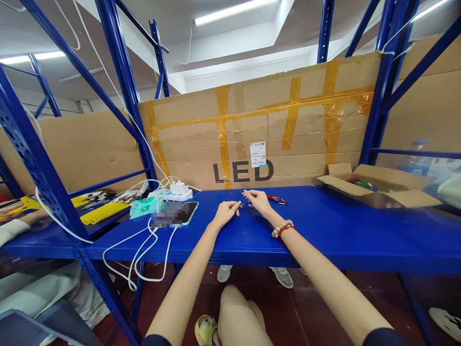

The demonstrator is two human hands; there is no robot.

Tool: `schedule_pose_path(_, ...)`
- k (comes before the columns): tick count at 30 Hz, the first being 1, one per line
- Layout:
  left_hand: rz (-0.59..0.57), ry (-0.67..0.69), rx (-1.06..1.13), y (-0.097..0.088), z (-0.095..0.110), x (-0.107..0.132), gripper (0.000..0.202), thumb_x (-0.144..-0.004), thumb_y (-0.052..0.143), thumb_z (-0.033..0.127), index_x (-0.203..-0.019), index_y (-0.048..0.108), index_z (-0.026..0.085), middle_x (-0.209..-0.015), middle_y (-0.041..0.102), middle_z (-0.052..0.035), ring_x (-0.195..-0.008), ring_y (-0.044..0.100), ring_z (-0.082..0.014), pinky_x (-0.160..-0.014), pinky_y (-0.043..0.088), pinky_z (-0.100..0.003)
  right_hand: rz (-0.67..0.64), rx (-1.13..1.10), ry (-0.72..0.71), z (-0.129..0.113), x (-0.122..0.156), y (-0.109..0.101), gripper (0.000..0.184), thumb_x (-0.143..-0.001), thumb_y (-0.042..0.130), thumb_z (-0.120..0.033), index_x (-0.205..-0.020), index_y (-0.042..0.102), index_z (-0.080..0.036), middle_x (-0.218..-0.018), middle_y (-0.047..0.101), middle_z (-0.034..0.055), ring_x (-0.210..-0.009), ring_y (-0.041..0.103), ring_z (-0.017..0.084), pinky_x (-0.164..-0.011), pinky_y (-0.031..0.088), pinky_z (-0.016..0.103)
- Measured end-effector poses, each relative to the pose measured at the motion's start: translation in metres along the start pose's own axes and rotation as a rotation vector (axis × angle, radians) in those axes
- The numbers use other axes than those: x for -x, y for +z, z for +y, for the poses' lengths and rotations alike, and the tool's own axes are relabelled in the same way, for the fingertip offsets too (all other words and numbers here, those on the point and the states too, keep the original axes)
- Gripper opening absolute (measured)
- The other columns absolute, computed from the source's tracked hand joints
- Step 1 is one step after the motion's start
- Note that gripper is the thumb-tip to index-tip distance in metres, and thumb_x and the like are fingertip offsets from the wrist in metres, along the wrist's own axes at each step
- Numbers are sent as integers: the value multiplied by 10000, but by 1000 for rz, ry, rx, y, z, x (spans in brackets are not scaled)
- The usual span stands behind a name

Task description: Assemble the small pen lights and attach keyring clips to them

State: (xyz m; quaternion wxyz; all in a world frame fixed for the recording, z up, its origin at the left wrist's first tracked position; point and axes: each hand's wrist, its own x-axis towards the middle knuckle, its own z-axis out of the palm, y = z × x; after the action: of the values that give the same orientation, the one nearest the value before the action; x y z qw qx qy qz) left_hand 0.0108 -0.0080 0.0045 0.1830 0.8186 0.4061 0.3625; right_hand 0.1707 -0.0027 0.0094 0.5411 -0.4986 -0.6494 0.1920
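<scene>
Over the middle of the blue tabletop, my left hand is closed in a pinch, with a small light-coloured bit at its fingertips. My right hand, slightly farther back, pinches too; a tiny piece shows at the thumb and forefinger. What either piece is, I cannot make out. A few small shiny parts lie on the table between the hands. Just beyond my right hand rests a red pen-like item. A beaded bracelet circles my right wrist.
An open cardboard box with coloured items stands at the right. At the left lie a phone, a white power strip, a teal packet and white cables. Cardboard walls the back; blue posts flank it.
</scene>
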Motion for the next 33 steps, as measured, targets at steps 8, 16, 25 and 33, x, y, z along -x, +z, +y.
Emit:
schedule_pose_path(8, 63, 30, -365, -2, -3, 2, 148, -785, 586, 304, -899, 636, 223, -945, 669, 5, -887, 551, -179, -827, 363, -313, -170, 615, 6, -11, 13, -9, 206, -809, 563, -375, -826, 723, -247, -877, 689, 23, -850, 602, 164, -611, 381, 223)
schedule_pose_path(16, 51, -14, -428, -4, 1, 3, 203, -783, 558, 153, -964, 616, 223, -928, 623, -11, -903, 528, -166, -813, 351, -312, -199, 625, 34, -8, 12, -10, 146, -778, 618, -321, -825, 722, -229, -813, 699, 19, -793, 619, 160, -578, 382, 229)
schedule_pose_path(25, 2, -31, -480, -5, 2, 3, 220, -793, 590, 264, -1005, 647, 263, -925, 607, -19, -926, 519, -184, -815, 353, -325, -116, 483, -61, -1, 9, -6, 182, -780, 610, -235, -936, 690, -185, -922, 676, 41, -813, 614, 142, -690, 448, 227)
schedule_pose_path(33, 14, -47, -495, -5, 1, 3, 173, -815, 559, 297, -935, 670, 236, -938, 632, -27, -941, 533, -192, -810, 358, -327, -314, 538, -167, -3, 13, -3, 179, -781, 609, -273, -922, 702, -214, -957, 632, 42, -808, 586, 136, -692, 435, 223)
